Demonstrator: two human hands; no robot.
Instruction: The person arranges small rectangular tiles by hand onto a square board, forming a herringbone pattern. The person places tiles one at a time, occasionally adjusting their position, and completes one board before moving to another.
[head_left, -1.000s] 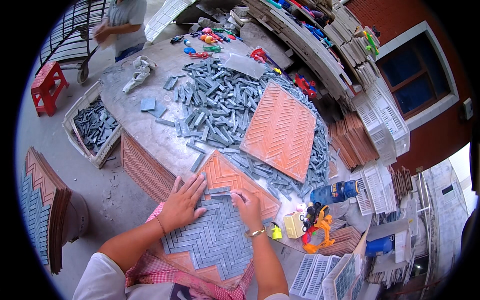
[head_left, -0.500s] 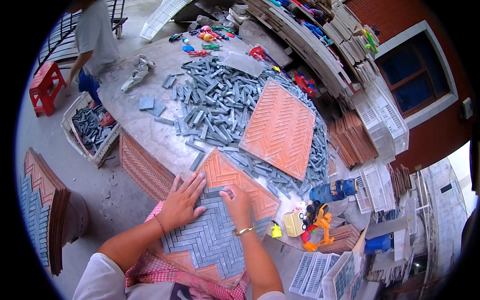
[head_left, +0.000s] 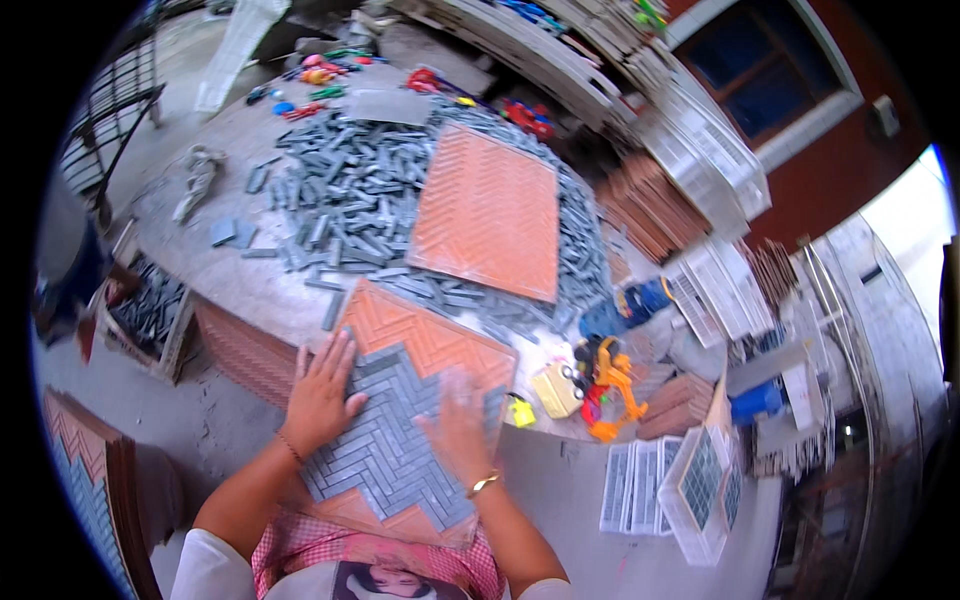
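Herringbone tile panel (head_left: 400,440) lies at the desk's (head_left: 250,290) near edge; our left hand (head_left: 322,395) presses flat, fingers spread. Right hand (head_left: 458,425) is blurred, seemingly flat. Loose grey strips (head_left: 340,200) heap behind.

We count two orange zigzag trays (head_left: 487,212) on the table: one bare on the pile, one partly filled under the hands. Two hands on it: left hand (head_left: 322,392), right hand (head_left: 458,418). One heap of loose grey tile strips (head_left: 345,195), too many to count. One crate (head_left: 150,315) of grey strips on the left. One blue bottle (head_left: 628,308).
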